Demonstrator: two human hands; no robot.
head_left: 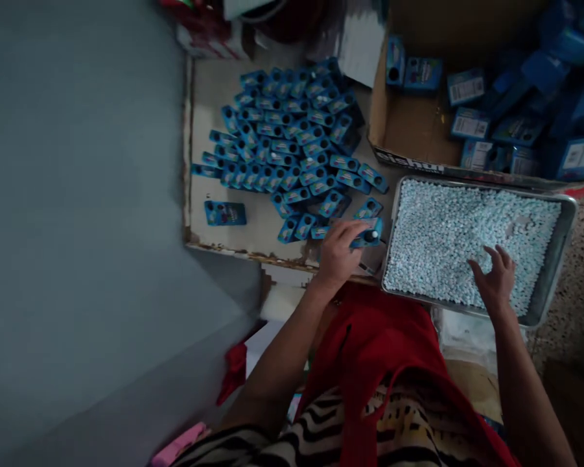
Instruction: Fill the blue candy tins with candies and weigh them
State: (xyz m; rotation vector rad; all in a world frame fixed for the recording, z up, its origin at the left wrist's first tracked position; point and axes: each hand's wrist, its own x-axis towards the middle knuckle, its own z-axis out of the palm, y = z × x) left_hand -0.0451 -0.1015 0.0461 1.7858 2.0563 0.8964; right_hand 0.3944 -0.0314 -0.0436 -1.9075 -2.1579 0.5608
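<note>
My left hand is closed around a small blue box near the table's front edge. A dark round hole shows in the top of that box, with a small white piece at it. Over the metal tray, my right hand hovers with thumb and fingers apart. The tray is filled with small white and pale-blue pellets. Left of the tray, many blue boxes with round holes stand packed in rows. Another blue box lies apart at the table's left side.
A cardboard box behind the tray holds more blue boxes. A stack of white sheets stands at the back. The table has a worn front edge, and a grey wall runs along the left.
</note>
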